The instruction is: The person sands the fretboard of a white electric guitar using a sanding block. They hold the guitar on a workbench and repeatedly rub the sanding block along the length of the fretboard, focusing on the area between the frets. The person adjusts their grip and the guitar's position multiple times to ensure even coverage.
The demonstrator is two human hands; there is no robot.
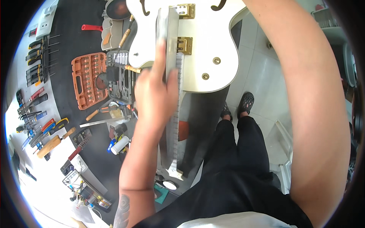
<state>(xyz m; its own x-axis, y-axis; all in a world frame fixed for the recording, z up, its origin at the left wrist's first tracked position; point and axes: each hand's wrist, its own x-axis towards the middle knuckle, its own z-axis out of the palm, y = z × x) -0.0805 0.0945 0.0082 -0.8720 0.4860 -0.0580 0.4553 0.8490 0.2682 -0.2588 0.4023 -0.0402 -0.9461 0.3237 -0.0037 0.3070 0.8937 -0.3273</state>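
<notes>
A cream-white electric guitar with f-shaped holes and gold-coloured pickups lies with its body at the far end. Its neck runs toward me, marked by regular crosswise lines. Along the neck and up over the body lies a long, straight metal bar, partly blurred. My left hand is closed around the bar's sides, index finger stretched along it and thumb on the right. Part of the fretboard is hidden under bar and hand. My right arm reaches up past the top edge, and its hand is out of view.
Left of the neck are an orange socket case, a grey tool case and a file. Several pliers and screwdrivers line the far-left side. A pan stands at the back. Tiled floor lies to the right.
</notes>
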